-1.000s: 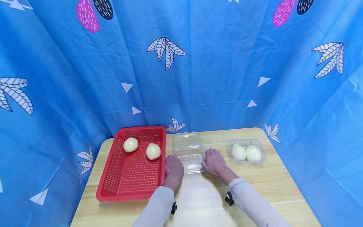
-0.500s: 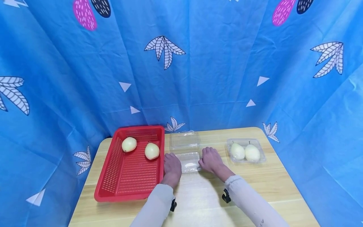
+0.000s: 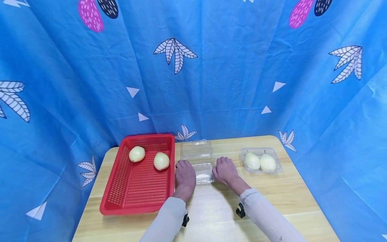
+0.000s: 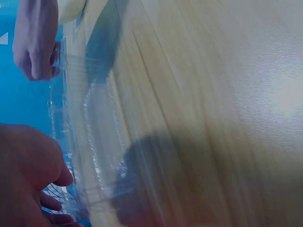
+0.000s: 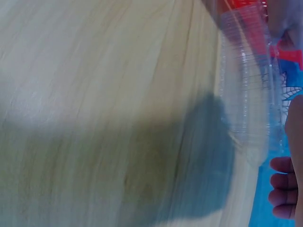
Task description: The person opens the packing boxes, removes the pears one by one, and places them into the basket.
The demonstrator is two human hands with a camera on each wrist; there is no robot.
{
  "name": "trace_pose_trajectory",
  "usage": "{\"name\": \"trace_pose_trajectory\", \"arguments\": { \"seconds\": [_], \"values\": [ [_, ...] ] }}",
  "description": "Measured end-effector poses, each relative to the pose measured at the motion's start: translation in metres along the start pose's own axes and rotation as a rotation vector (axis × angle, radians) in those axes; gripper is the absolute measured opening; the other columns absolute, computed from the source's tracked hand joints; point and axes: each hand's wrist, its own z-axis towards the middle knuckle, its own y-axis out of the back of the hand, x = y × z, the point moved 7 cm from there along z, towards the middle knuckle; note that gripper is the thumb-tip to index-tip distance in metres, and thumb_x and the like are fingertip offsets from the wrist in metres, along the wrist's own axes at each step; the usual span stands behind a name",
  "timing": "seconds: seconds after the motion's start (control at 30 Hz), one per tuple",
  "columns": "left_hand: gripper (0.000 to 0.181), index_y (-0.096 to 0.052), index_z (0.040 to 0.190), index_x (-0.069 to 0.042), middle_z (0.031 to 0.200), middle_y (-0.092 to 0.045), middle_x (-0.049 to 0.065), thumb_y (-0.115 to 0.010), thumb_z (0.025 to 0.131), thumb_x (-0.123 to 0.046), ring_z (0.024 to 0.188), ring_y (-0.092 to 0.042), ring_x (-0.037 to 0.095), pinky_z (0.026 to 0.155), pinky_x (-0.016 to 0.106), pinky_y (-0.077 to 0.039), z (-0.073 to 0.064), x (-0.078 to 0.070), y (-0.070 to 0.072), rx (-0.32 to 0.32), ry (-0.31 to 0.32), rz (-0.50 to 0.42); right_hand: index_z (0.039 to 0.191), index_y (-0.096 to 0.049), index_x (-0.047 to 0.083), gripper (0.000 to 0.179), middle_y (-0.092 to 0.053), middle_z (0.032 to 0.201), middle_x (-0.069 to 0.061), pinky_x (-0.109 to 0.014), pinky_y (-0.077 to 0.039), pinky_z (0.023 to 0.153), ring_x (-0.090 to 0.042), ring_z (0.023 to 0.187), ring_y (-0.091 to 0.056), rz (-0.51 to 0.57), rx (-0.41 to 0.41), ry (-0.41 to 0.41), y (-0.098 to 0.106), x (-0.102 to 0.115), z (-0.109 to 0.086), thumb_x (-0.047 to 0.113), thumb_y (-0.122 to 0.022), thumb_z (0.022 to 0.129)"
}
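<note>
A clear plastic container lies on the table between my two hands, showing nothing inside. My left hand grips its left end; in the left wrist view the thumb and curled fingers lie at its edge. My right hand holds the right end with bent fingers, though its thumb is hidden in the right wrist view. Just behind lies another clear plastic section; I cannot tell whether the two are joined. To the right, a clear container holds two pale pears.
A red perforated basket stands left of my left hand, close beside it. Two pale pears lie inside it towards the back. The wooden table extends in front, and a blue patterned curtain hangs behind and along the sides.
The left hand has shifted very slightly to the right on the container. The right hand stays at its end, and the view has moved a little.
</note>
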Motion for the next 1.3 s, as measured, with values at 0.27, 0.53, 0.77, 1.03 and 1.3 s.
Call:
{"name": "trace_pose_trajectory", "arguments": {
  "seconds": [0.27,0.53,0.77,1.03,1.3],
  "values": [
    [0.035,-0.052,0.131,0.011,0.122,-0.058,0.024,-0.046,0.104,-0.012,0.114,-0.055,0.034,0.101,0.038,-0.056,0.001,-0.026,0.025,-0.028,-0.086,-0.046,0.090,-0.060,0.001,0.033,-0.060,0.082,-0.014,-0.041,-0.054,0.073,-0.029,0.077,-0.059,-0.052,-0.063,0.006,0.017,-0.011,-0.003,0.031,-0.053,0.101],
    [0.033,-0.059,0.116,0.003,0.109,-0.061,0.017,-0.042,0.104,-0.023,0.103,-0.056,0.030,0.091,0.041,-0.047,0.007,-0.059,0.033,-0.016,-0.167,-0.047,0.097,-0.060,0.001,0.025,-0.060,0.088,-0.013,-0.044,-0.052,0.079,-0.030,0.083,-0.057,0.015,-0.054,-0.043,0.032,-0.043,-0.011,0.026,-0.056,0.100],
    [0.041,-0.060,0.112,-0.001,0.104,-0.060,0.013,-0.045,0.107,-0.039,0.099,-0.056,0.028,0.088,0.040,-0.048,0.003,-0.086,0.036,-0.034,-0.209,-0.115,0.099,-0.062,-0.001,0.021,-0.061,0.088,-0.015,-0.047,-0.053,0.079,-0.033,0.084,-0.059,0.049,-0.116,-0.061,0.046,-0.077,-0.026,0.021,-0.059,0.097],
    [0.038,-0.059,0.108,-0.006,0.099,-0.056,0.008,-0.043,0.106,-0.041,0.095,-0.053,0.023,0.084,0.034,-0.048,0.006,-0.118,0.043,-0.063,-0.311,-0.186,0.104,-0.062,-0.002,0.026,-0.061,0.090,-0.014,-0.046,-0.053,0.083,-0.030,0.086,-0.057,0.098,-0.090,-0.113,0.057,-0.119,-0.045,0.022,-0.053,0.100],
    [0.039,-0.058,0.110,-0.010,0.101,-0.054,0.004,-0.038,0.108,-0.044,0.096,-0.051,0.020,0.085,0.030,-0.049,0.014,-0.154,0.040,-0.012,-0.398,-0.152,0.107,-0.062,-0.005,0.031,-0.065,0.096,-0.020,-0.051,-0.053,0.083,-0.035,0.090,-0.061,0.090,-0.117,-0.153,0.065,-0.159,-0.065,0.023,-0.049,0.102]
  ]
}}
